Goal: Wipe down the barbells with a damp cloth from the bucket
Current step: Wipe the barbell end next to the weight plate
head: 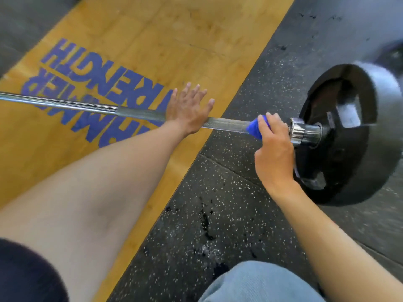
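Barbell (139,113) lies across wooden platform (152,40) with purple lettering, shaft running onto black speckled rubber floor (218,192). Left hand (187,105) rests flat on the knurled part of the shaft, fingers straight and spread wide. Further right, right hand (273,144) grips blue cloth (255,128) wrapped round the shaft, fingers curled over it, just beside chrome collar (305,131). Black weight plate (349,171) sits on the sleeve at far right, standing on the rubber

both arms reach forward, mid-frame
left hand (187,110) flat with fingers spread at centre; right hand (273,149) fisted, fingers curled, centre right.
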`<state>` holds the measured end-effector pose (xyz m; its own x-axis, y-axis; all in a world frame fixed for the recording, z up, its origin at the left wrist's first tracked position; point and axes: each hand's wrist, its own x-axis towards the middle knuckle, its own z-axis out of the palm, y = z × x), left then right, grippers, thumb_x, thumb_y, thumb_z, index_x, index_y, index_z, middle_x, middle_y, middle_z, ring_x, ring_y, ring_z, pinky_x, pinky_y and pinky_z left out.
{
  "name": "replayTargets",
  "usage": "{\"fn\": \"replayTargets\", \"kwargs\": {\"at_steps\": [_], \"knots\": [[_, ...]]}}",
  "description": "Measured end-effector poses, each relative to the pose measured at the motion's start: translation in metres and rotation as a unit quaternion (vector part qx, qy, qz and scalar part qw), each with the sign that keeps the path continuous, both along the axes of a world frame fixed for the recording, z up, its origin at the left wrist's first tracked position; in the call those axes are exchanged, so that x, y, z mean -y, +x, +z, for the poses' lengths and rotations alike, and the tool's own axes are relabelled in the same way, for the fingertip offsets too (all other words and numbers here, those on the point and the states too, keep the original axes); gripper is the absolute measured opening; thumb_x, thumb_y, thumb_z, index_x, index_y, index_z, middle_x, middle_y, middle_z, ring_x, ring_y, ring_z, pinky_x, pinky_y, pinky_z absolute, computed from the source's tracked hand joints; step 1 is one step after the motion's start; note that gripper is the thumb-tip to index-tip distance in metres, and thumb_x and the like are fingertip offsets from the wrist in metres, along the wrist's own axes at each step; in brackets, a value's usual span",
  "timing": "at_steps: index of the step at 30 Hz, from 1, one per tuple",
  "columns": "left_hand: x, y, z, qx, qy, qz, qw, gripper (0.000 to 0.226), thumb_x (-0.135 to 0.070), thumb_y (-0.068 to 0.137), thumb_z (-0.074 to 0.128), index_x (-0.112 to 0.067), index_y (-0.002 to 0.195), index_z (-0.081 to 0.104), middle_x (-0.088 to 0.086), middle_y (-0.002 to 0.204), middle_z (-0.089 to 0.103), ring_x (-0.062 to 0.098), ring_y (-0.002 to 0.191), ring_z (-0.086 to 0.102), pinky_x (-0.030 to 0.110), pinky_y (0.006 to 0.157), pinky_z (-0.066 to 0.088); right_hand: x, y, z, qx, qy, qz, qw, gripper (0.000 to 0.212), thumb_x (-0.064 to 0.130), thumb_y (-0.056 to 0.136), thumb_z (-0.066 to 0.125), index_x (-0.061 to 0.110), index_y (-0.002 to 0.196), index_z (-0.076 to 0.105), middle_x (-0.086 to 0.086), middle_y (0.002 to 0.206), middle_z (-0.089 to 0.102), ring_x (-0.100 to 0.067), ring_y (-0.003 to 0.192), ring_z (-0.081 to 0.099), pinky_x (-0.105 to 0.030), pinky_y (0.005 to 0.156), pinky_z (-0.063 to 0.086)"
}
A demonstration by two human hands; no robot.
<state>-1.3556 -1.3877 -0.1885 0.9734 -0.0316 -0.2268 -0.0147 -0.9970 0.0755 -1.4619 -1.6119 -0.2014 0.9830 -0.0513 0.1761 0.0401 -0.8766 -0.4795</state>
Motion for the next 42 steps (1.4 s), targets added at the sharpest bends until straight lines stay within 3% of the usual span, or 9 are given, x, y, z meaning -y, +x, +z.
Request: {"fn": "replayTargets", "kwargs": {"at_steps": [2, 7, 12, 17, 20, 23, 28, 35, 42], "knots": [[-0.001, -0.015, -0.002, 0.014, -0.008, 0.002, 1.0, 0.065, -0.064, 0.104, 0.017, -0.033, 0.159, 0.03, -0.009, 0.17, 0.017, 0.013, 0.158, 0.003, 0.045, 0.127, -0.002, -0.018, -0.021, 0.002, 0.005, 0.007, -0.044, 0.999, 0.078, -0.031, 0.072, 0.048, -0.003, 0.145, 0.049, -0.018, 0.152, 0.046, -0.037, 0.147, 0.034, -0.045, 0.123, 0.028], [-0.006, -0.047, -0.002, 0.02, -0.015, -0.013, 1.0, 0.068, -0.066, 0.103, 0.013, -0.032, 0.16, 0.028, -0.008, 0.169, 0.018, 0.014, 0.157, 0.005, 0.046, 0.127, 0.001, -0.031, -0.046, 0.003, 0.002, -0.01, 0.055, 0.998, 0.081, -0.029, 0.074, 0.053, 0.004, 0.148, 0.049, -0.011, 0.156, 0.044, -0.032, 0.148, 0.034, -0.046, 0.121, 0.032], [-0.01, -0.075, 0.004, -0.018, -0.033, -0.027, 0.999, 0.072, -0.068, 0.102, 0.01, -0.03, 0.162, 0.023, -0.005, 0.17, 0.016, 0.016, 0.158, 0.005, 0.046, 0.127, 0.001, -0.038, -0.074, 0.012, -0.024, 0.0, -0.112, 0.993, 0.077, -0.031, 0.075, 0.049, -0.002, 0.146, 0.048, -0.016, 0.156, 0.041, -0.033, 0.15, 0.03, -0.042, 0.122, 0.029], [-0.016, -0.104, 0.006, -0.037, -0.045, -0.038, 0.998, 0.073, -0.067, 0.102, 0.009, -0.028, 0.162, 0.022, -0.003, 0.17, 0.015, 0.018, 0.158, 0.005, 0.047, 0.127, 0.001, -0.03, -0.099, 0.016, -0.044, -0.064, 0.023, 0.997, 0.084, -0.029, 0.072, 0.053, 0.004, 0.15, 0.046, -0.013, 0.158, 0.04, -0.033, 0.149, 0.032, -0.043, 0.118, 0.036], [-0.018, -0.124, 0.006, -0.035, -0.039, -0.043, 0.998, 0.072, -0.066, 0.102, 0.007, -0.027, 0.162, 0.022, -0.003, 0.17, 0.016, 0.019, 0.158, 0.006, 0.048, 0.127, 0.002, -0.033, -0.117, 0.02, -0.058, -0.06, -0.09, 0.992, 0.079, -0.028, 0.076, 0.049, 0.0, 0.149, 0.045, -0.018, 0.158, 0.037, -0.035, 0.15, 0.028, -0.041, 0.123, 0.025], [-0.019, -0.145, 0.001, -0.003, -0.03, -0.041, 0.999, 0.073, -0.065, 0.102, 0.006, -0.027, 0.16, 0.029, -0.001, 0.168, 0.024, 0.02, 0.157, 0.013, 0.048, 0.127, 0.004, -0.047, -0.14, 0.016, -0.05, -0.064, -0.065, 0.995, 0.082, -0.031, 0.074, 0.047, 0.0, 0.15, 0.043, -0.018, 0.16, 0.035, -0.035, 0.152, 0.025, -0.034, 0.122, 0.017], [-0.027, -0.186, -0.001, 0.031, -0.035, -0.052, 0.998, 0.07, -0.064, 0.103, 0.011, -0.026, 0.158, 0.035, 0.001, 0.165, 0.032, 0.022, 0.155, 0.02, 0.049, 0.126, 0.006, -0.022, -0.178, 0.029, -0.082, -0.1, -0.033, 0.991, 0.086, -0.03, 0.072, 0.054, 0.004, 0.15, 0.046, -0.012, 0.158, 0.04, -0.03, 0.149, 0.034, -0.031, 0.118, 0.025], [-0.029, -0.236, 0.005, 0.029, -0.043, -0.073, 0.996, 0.07, -0.06, 0.104, 0.006, -0.024, 0.161, 0.025, 0.001, 0.169, 0.022, 0.02, 0.157, 0.011, 0.048, 0.127, 0.002, -0.041, -0.205, 0.03, -0.108, -0.079, -0.084, 0.987, 0.072, -0.024, 0.078, 0.052, 0.002, 0.146, 0.049, -0.019, 0.155, 0.041, -0.038, 0.147, 0.034, -0.047, 0.119, 0.034], [0.043, -0.262, 0.013, 0.007, -0.134, -0.116, 0.984, 0.06, -0.049, 0.109, 0.014, -0.022, 0.162, 0.022, -0.001, 0.17, 0.017, 0.017, 0.157, 0.008, 0.045, 0.127, 0.004, -0.038, -0.241, 0.043, -0.131, -0.123, -0.047, 0.983, 0.075, -0.021, 0.078, 0.058, 0.004, 0.148, 0.049, -0.019, 0.153, 0.045, -0.038, 0.141, 0.043, -0.05, 0.108, 0.046]]}}
